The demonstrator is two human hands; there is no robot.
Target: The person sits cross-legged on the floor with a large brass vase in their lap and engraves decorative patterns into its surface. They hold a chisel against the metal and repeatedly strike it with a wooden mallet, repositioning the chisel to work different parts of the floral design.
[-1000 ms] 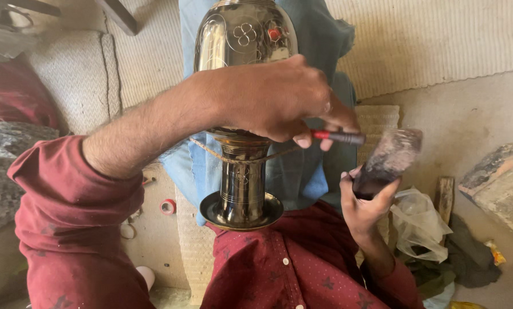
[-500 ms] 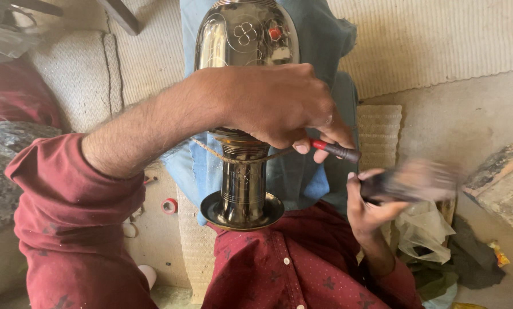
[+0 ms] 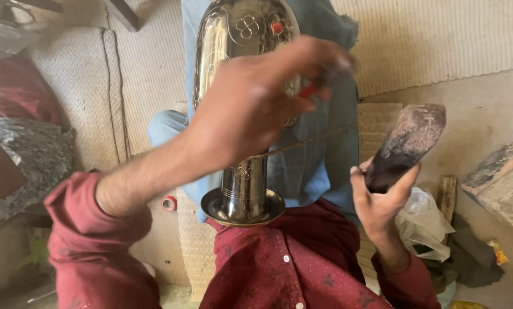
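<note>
- Currently, the metal vessel [image 3: 242,114] lies along the lap, its flared end against the shirt; engraved patterns already show on its body.
- Left hand [image 3: 256,103]: raised over the vessel, clenched on a red-handled tool [image 3: 311,88].
- Right hand [image 3: 382,197]: at the right, grasping a dark mallet [image 3: 405,146], head lifted.

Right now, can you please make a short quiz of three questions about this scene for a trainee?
1. True or false: the left hand is empty.
2. What does the right hand hold? A) a dark block B) a cup C) a brush
3. Where does the base of the metal vase rest?

Key: 1. False, its grip pinches a thin tool with a red handle. 2. A, the dark block. 3. Against the red shirt.
</note>
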